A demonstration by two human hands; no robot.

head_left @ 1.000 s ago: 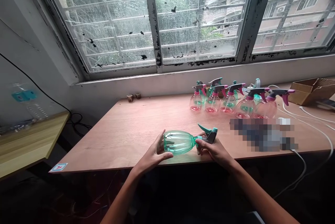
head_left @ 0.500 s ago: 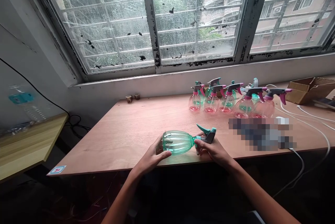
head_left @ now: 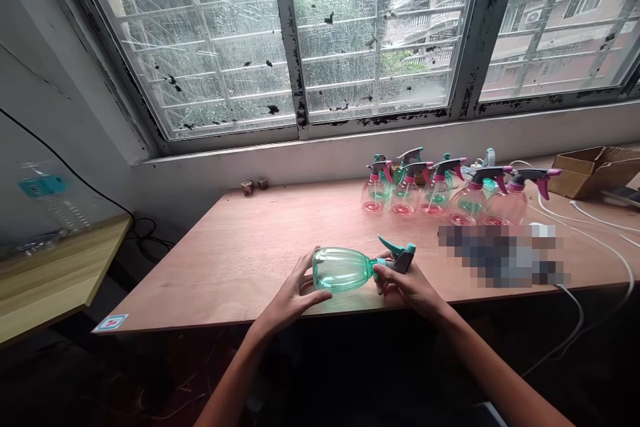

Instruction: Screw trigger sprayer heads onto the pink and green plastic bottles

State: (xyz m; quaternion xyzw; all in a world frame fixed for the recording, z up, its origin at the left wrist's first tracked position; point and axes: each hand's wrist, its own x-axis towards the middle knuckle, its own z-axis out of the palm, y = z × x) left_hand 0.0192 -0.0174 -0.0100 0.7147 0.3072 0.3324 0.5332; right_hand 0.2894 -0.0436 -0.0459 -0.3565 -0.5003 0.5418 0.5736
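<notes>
A clear green spray bottle lies sideways in the air above the table's front edge, its base to the left and its teal-and-grey spray head to the right. Around the neck, just below the head, the fingers of my right hand are closed. My left hand cups the base, with the thumb along the lower side and the fingers curled at the end and behind. Some of the left fingertips are hidden by the bottle. It looks to have no liquid inside.
Several pink spray bottles stand at the back right, with green ones behind them. A cardboard box, white cables and a blurred-out patch are farther right. Two small brown objects sit near the wall below the window.
The spray bottle has turned slightly about its long axis, so its ribs show less. My left fingers have shifted a little at its base; the right hand keeps its hold.
</notes>
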